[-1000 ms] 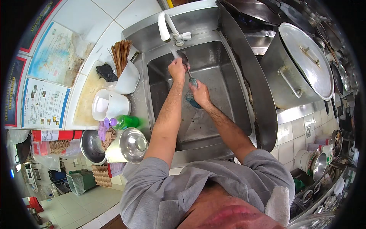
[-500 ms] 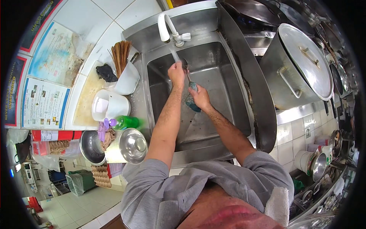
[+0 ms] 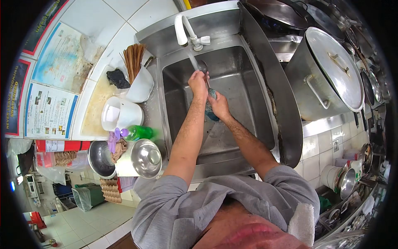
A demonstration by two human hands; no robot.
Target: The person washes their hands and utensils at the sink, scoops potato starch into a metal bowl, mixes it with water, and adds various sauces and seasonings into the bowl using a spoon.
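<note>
Water runs from the white faucet (image 3: 182, 31) into the steel sink (image 3: 244, 103). Under the stream is the rounded metal head of a ladle (image 3: 202, 66). My left hand (image 3: 198, 83) is closed around the ladle just below its head. Lower on the handle, my right hand (image 3: 219, 106) grips a green scrubbing pad (image 3: 212, 93) pressed against it. More dark green material hangs below my right fingers, over the sink bottom.
Left of the sink stand white containers (image 3: 141, 85), one holding a stick brush (image 3: 133, 58), a green bottle (image 3: 140, 133) and a steel bowl (image 3: 146, 157). A large lidded pot (image 3: 306, 79) stands right of the sink wall.
My left hand has moved slightly right and down, closer to my right hand. More of the ladle's head now shows beside the water stream. My right hand stays on the handle with the pad.
</note>
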